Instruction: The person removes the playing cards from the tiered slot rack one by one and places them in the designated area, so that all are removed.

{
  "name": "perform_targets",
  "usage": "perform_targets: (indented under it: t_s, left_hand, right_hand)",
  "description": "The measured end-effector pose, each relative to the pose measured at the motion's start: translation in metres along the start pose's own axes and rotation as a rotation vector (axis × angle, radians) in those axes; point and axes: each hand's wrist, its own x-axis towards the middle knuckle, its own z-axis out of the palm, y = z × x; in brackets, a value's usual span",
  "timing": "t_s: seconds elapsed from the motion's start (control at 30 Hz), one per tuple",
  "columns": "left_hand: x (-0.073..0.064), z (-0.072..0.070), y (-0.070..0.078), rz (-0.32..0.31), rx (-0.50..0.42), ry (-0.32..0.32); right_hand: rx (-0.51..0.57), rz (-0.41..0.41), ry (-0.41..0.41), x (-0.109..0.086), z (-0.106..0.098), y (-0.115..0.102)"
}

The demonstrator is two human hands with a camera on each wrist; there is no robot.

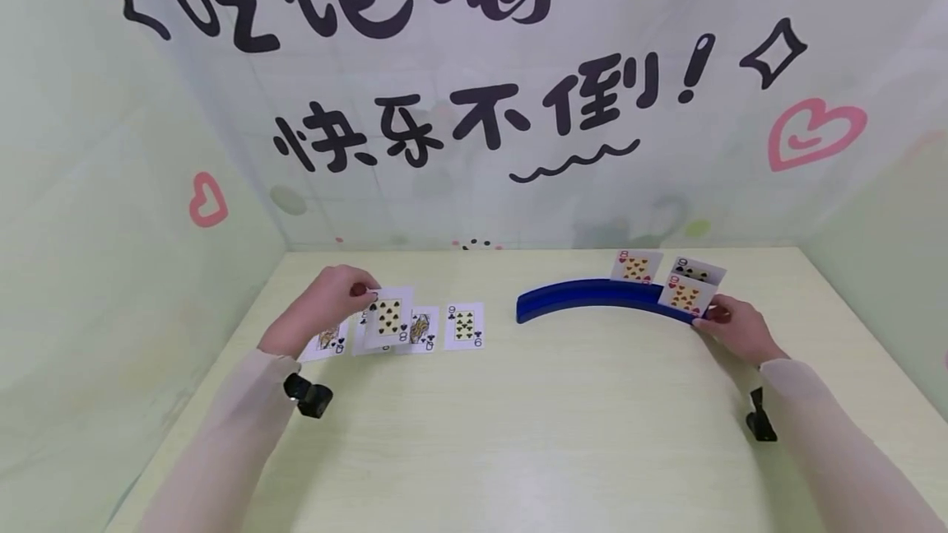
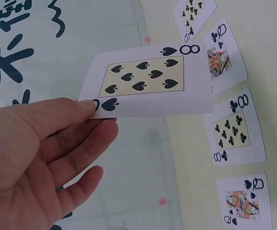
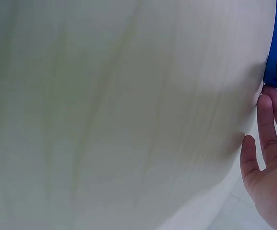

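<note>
My left hand [image 1: 333, 298] pinches an eight of spades [image 2: 143, 79] by one corner, holding it above the cards on the table. Below and around it lie a queen of spades [image 2: 242, 206], an eight of clubs [image 2: 231, 132] and a queen of clubs [image 1: 422, 331]. A nine of clubs [image 1: 464, 326] lies to their right. At the right, my right hand [image 1: 736, 327] grips the end of a blue curved card holder [image 1: 578, 293] between thumb and fingers. An eight of hearts [image 1: 635, 266], a black-suited nine [image 1: 699, 268] and a nine of hearts [image 1: 685, 296] stand in it.
The pale wooden table [image 1: 504, 434] carries everything. Behind it hangs a printed cloth [image 1: 474, 204] with large black lettering, and similar cloth walls close in both sides. A black wrist camera [image 1: 309, 396] sits on the left forearm.
</note>
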Motion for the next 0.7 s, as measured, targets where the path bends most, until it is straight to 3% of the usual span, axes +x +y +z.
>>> perform_targets:
  t_s: [0.17, 0.7]
  left_hand:
    - [-0.012, -0.007, -0.019, -0.041, -0.015, -0.056]
    - [-0.050, -0.008, -0.074, -0.157, -0.122, -0.147]
  right_hand:
    - [-0.010, -0.004, 0.001, 0.000, -0.001, 0.000]
    - [-0.017, 0.005, -0.003, 0.000, -0.001, -0.001]
